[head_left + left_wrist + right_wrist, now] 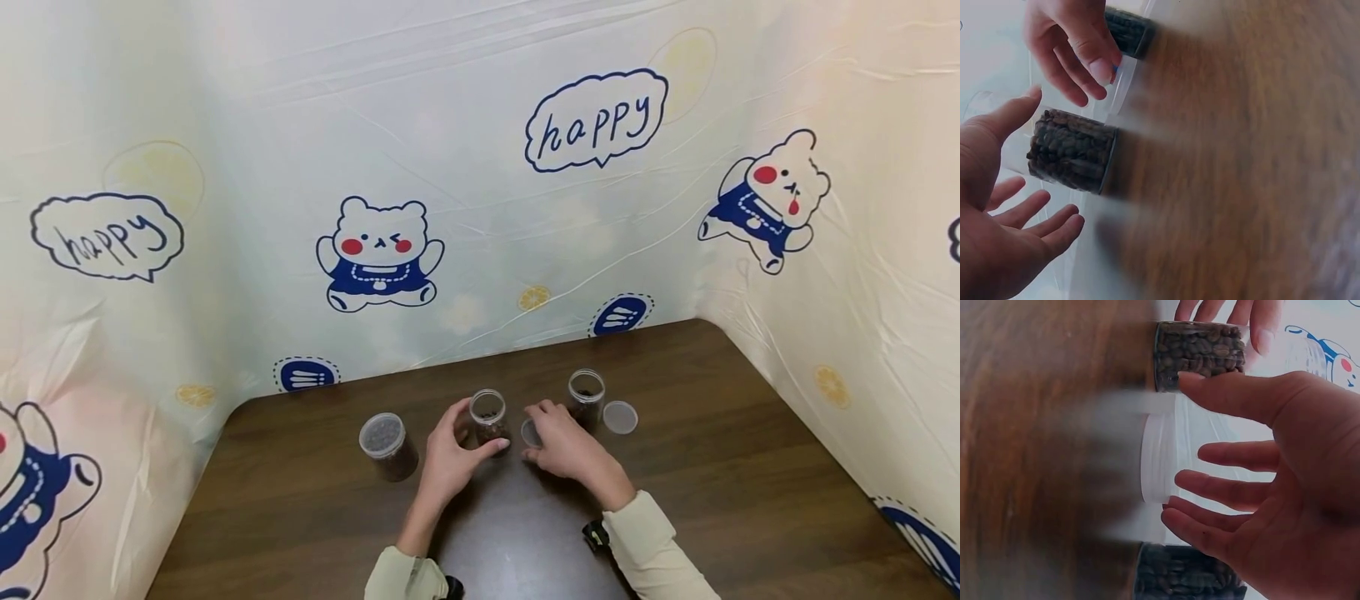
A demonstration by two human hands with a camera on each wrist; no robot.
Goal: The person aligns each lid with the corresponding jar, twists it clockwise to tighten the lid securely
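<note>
A clear open jar (490, 421) part full of coffee beans stands on the table. My left hand (450, 457) is spread beside it, thumb at the near side and fingers toward the far side. In the left wrist view those fingers are loose and the beans (1072, 150) show between thumb and fingers. My right hand (562, 442) is lowered over a translucent lid (530, 432) lying right of that jar. The right wrist view shows its fingers extended close to the lid (1157, 457), not curled round it. A second open jar with beans (586, 392) stands just behind my right hand.
A larger lidded jar with dark contents (392, 454) stands left of my left hand. Another translucent lid (620, 417) lies flat right of the second open jar. The brown wooden table (720, 467) ends at a printed curtain (480, 275) behind.
</note>
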